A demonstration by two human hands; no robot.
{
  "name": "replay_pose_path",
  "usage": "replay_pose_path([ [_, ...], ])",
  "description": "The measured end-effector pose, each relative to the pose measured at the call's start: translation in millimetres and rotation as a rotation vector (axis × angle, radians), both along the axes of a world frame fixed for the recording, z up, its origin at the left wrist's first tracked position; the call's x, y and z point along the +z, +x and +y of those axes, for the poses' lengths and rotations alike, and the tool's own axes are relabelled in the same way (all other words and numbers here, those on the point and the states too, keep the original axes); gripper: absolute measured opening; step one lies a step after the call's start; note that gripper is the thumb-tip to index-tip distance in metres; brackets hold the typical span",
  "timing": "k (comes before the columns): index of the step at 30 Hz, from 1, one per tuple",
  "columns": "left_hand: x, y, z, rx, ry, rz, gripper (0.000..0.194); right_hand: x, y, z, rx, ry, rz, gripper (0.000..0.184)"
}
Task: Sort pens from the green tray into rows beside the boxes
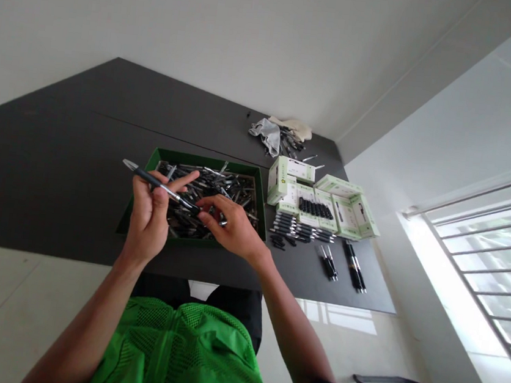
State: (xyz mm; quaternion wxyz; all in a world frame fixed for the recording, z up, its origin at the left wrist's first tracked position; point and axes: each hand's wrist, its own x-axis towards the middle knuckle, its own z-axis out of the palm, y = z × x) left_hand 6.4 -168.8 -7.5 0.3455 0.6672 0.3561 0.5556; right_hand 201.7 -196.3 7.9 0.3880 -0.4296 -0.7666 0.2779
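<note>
My left hand (148, 219) is closed on a black and silver pen (146, 176), its silver tip pointing to the upper left. The index finger of that hand stretches out to the right. At the pen's other, black end, the fingers and thumb of my right hand (235, 229) are pinched together. A small silver piece shows under the right fingers; I cannot make out what it belongs to. Both hands are above a green tray (262, 195) filled with many loose black and silver pens (213, 180), partly hidden by my hands.
To the right stand pale green and white boxes (301, 170), with a row of black pens (315, 209) and stacked pens (284, 224). Further right lie more pens (354, 265). Cloths (266, 134) and loose pens lie at the back of the dark table (61, 151), against the wall.
</note>
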Motion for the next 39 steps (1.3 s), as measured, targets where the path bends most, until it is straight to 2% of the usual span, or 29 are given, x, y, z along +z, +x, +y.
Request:
replay_pose_path([
  [3,0.3,0.4,0.6,-0.045,-0.052,-0.089,0.025,-1.9,-0.2,-2.0,0.041,-0.031,-0.002,0.036],
  [10,9.1,0.0,-1.7,-0.196,-0.065,0.081,0.021,-3.6,1.5,-6.9,-0.006,-0.044,0.033,0.031],
  [15,9.5,-2.8,-2.3,-0.195,-0.040,0.088,0.021,-1.9,7.3,-2.5,0.091,-0.036,0.065,0.031],
  [19,11.9,-1.8,-2.6,-0.167,-0.030,0.165,0.028,1.0,8.0,-2.8,0.052,-0.003,0.104,0.029],
  [22,12.8,1.8,-3.4,-0.112,-0.019,0.238,0.032,10.6,17.0,-12.7,-0.109,0.050,0.108,0.026],
  [24,11.6,4.7,-4.1,-0.093,-0.013,0.234,0.035,19.5,36.8,-23.1,-0.296,0.118,0.087,0.023],
  [27,8.4,7.6,-4.9,-0.078,0.018,0.229,0.038,29.2,92.5,-41.1,-0.671,0.202,0.059,0.024],
  [30,6.1,8.5,-5.3,-0.061,0.041,0.248,0.039,30.6,165.5,-64.2,-1.054,0.180,-0.022,0.034],
  [32,5.7,8.5,-5.4,-0.051,0.054,0.255,0.039,27.6,210.7,-85.8,-1.261,0.116,-0.092,0.042],
  [34,6.0,8.3,-5.5,-0.040,0.067,0.265,0.039,21.0,246.8,-112.9,-1.388,0.034,-0.187,0.050],
  [36,6.7,8.0,-5.7,-0.029,0.068,0.273,0.038,9.3,273.9,-143.3,-1.484,-0.014,-0.260,0.057],
  [39,7.4,7.8,-6.0,-0.017,0.063,0.290,0.038,-17.6,304.0,-187.6,-1.540,-0.178,-0.312,0.061],
])
